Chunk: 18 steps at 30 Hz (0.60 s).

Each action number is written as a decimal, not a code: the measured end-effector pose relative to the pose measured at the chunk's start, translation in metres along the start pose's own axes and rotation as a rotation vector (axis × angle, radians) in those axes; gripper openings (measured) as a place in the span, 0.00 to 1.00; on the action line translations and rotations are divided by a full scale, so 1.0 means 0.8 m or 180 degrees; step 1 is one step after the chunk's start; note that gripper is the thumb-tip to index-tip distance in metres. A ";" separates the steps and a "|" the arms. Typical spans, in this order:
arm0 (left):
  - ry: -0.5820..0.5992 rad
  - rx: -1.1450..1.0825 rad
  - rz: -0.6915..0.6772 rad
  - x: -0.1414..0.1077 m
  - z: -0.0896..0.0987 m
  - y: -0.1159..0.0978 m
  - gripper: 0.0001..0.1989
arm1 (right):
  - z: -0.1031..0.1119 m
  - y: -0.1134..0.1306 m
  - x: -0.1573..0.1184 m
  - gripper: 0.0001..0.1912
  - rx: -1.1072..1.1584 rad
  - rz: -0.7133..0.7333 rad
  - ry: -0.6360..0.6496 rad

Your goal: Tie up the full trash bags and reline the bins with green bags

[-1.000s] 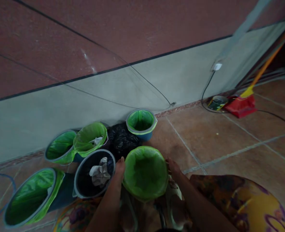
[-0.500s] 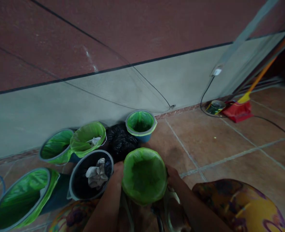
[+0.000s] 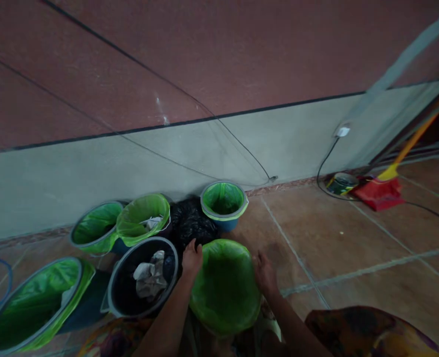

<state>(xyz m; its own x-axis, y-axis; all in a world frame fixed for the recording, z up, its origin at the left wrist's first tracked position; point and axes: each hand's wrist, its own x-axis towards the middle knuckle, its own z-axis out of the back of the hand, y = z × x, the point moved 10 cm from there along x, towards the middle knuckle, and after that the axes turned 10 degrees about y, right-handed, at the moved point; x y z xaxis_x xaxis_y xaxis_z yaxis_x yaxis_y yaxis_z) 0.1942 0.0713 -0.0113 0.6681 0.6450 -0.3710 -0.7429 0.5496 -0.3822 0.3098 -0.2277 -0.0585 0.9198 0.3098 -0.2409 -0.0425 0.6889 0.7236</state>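
Nearest the camera, a patterned yellow-and-purple garment (image 3: 368, 332) fills the lower right corner, and both bare forearms reach forward from the bottom edge. Between the hands stands a round bin lined with a bright green plastic bag (image 3: 224, 287), resting on the brown tiled floor (image 3: 353, 248) just in front of the person. The left hand (image 3: 192, 258) lies curled over the bag's far left rim, fingers bent onto the plastic. The right hand (image 3: 264, 271) presses against the right rim, fingers partly spread along the edge; whether it pinches the bag or only touches it, I cannot tell.

Just left of this bin, touching it, sits a dark grey round bin holding crumpled white paper (image 3: 142, 277). Further left, a large grey bin with a green liner (image 3: 33, 305) lies tilted toward the camera.

Behind these, a green-lined bin with a scrap of paper inside (image 3: 143, 218) leans against another green-lined bin (image 3: 94, 228) by the wall. A crumpled black plastic bag (image 3: 191, 223) sits between the bins, and a small blue bucket with a green liner (image 3: 223, 203) stands upright just beyond it.

Far to the right, near the grey wall base (image 3: 93, 163), a red dustpan with an orange-handled yellow brush (image 3: 381, 191) rests beside a small round tin (image 3: 340, 182), with a black cable (image 3: 325, 158) running up to a white wall socket (image 3: 343, 131).
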 end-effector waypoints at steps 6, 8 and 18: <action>0.0256 0.0293 -0.0842 0.014 -0.015 -0.061 0.32 | -0.033 0.088 0.035 0.31 -0.1204 0.0321 0.0578; 0.0395 0.0313 -0.0942 0.020 -0.020 -0.074 0.33 | -0.044 0.121 0.050 0.30 -0.1453 0.0571 0.0830; 0.1156 0.0463 -0.1387 0.051 -0.063 -0.097 0.21 | -0.104 0.144 0.088 0.19 -0.1463 0.1007 0.2122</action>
<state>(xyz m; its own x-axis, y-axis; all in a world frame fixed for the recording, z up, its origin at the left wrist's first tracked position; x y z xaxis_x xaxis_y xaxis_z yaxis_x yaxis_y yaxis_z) 0.2812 0.0282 -0.0394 0.8660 0.1340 -0.4818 -0.3775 0.8071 -0.4540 0.3372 -0.0723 -0.0462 0.4238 0.7517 -0.5052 -0.5433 0.6573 0.5223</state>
